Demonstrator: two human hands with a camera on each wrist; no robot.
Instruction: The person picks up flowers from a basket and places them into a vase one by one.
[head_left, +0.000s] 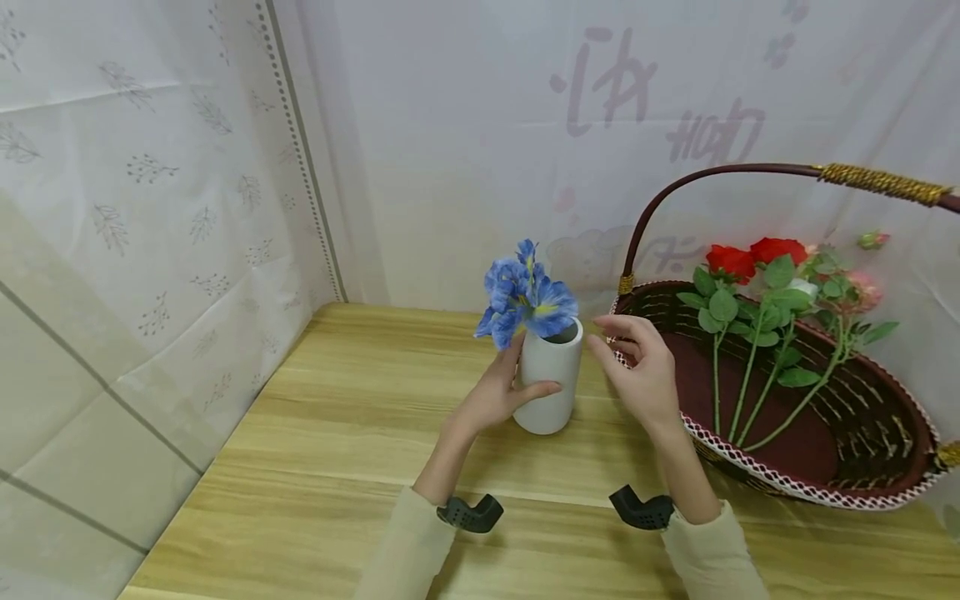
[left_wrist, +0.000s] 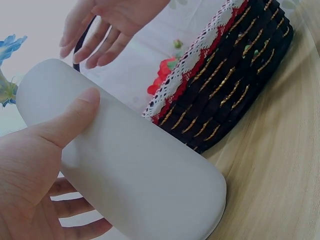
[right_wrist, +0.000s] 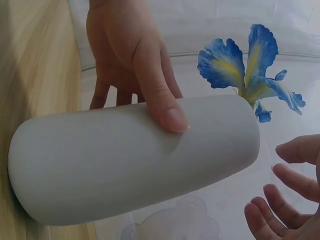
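Note:
A white vase point(head_left: 547, 392) stands upright on the wooden table, with blue irises point(head_left: 551, 310) leaning out over its left rim. My left hand point(head_left: 489, 402) grips the vase from the left side. Its thumb point(left_wrist: 75, 116) lies across the front of the white wall and the other fingers pass behind. To the right of the vase's mouth, my right hand point(head_left: 647, 379) hovers with loosely bent fingers and holds nothing. A gap shows between its fingertips and the vase rim in the right wrist view. The stems inside the vase are hidden.
A dark woven basket point(head_left: 840, 492) with lace trim and a tall arched handle point(head_left: 731, 169) stands at the right, close to my right hand. Red roses point(head_left: 777, 250), a white bloom and pink flowers lie in it on long green stems. Patterned cloth point(head_left: 450, 167) hangs behind the table.

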